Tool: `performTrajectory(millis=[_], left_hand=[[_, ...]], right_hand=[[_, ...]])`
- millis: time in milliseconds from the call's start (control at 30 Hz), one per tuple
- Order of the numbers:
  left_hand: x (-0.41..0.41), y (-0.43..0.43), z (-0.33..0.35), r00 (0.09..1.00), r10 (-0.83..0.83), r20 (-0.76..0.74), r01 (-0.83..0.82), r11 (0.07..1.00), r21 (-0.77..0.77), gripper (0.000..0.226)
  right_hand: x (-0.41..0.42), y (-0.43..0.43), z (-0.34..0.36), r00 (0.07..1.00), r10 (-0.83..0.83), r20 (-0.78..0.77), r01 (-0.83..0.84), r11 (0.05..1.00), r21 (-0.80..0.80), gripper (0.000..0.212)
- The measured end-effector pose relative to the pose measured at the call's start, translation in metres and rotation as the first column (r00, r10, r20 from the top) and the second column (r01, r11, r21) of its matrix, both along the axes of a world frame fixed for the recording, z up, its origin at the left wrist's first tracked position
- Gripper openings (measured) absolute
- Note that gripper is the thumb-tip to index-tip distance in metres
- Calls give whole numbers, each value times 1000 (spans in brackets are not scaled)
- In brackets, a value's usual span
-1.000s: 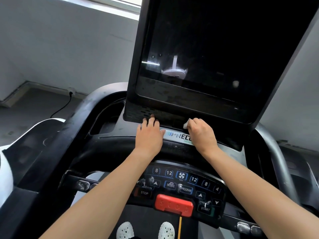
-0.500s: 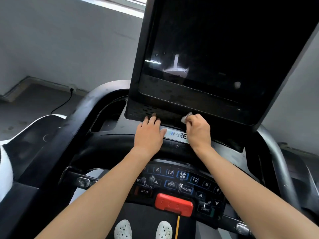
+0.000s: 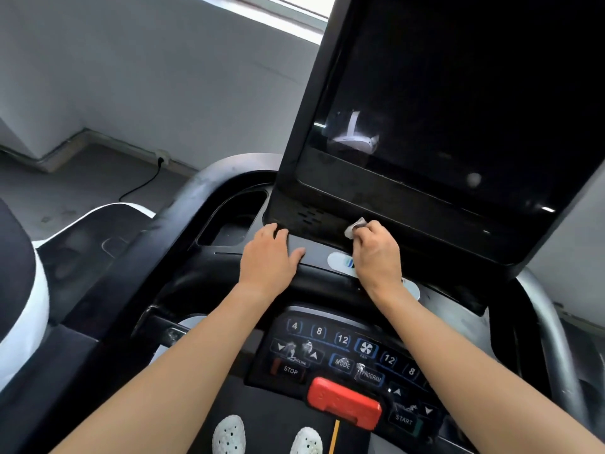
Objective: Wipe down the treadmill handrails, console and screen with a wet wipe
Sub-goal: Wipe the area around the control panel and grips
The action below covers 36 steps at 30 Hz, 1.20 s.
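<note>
The treadmill's tall black screen (image 3: 458, 109) rises ahead, switched off and reflecting light. My right hand (image 3: 376, 253) pinches a small crumpled white wet wipe (image 3: 355, 227) against the lower bezel strip under the screen, beside the speaker slots. My left hand (image 3: 270, 257) rests flat on the grey console ledge (image 3: 314, 250), fingers straight and reaching the base of the screen. Below my forearms lies the button panel (image 3: 343, 352) with STOP, MODE, PROGRAM and START keys. The left handrail (image 3: 203, 181) curves around the console; the right handrail (image 3: 553, 339) runs down the right side.
A red safety-stop key (image 3: 343, 404) with a yellow cord sits at the panel's front. A cup recess (image 3: 232, 221) is left of the screen base. My white shoes (image 3: 229, 434) stand on the belt. A neighbouring machine's white-and-black body (image 3: 23, 290) is at left; a wall socket with cable (image 3: 160, 160) is behind.
My right hand with the wipe has slid left along the bezel under the screen. The left hand has stayed on the console ledge. The view has shifted to the left.
</note>
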<state>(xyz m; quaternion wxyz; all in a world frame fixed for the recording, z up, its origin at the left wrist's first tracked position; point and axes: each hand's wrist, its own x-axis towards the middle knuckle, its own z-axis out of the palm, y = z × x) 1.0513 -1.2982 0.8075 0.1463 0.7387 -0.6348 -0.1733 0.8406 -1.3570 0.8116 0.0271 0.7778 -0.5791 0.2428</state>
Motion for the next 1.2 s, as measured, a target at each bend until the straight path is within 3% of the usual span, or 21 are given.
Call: performTrajectory(millis=[267, 567, 767, 1067, 1200], left_hand=[[3, -5, 0, 1000, -11, 20, 10, 1000, 20, 61], [3, -5, -4, 1000, -7, -9, 7, 1000, -7, 59], [4, -3, -5, 1000, -9, 6, 9, 1000, -27, 60], [5, -4, -6, 999, 16, -30, -17, 999, -43, 60], [5, -2, -8, 998, 33, -57, -36, 998, -47, 62]], right_hand=[[55, -11, 5, 985, 173, -1, -172, 983, 68, 9], [30, -1, 8, 994, 112, 0, -110, 982, 151, 13], [64, -6, 15, 978, 207, 27, -207, 945, 252, 18], [46, 3, 19, 988, 149, 38, -153, 956, 251, 11], [70, -3, 14, 978, 202, 43, -206, 940, 272, 13]])
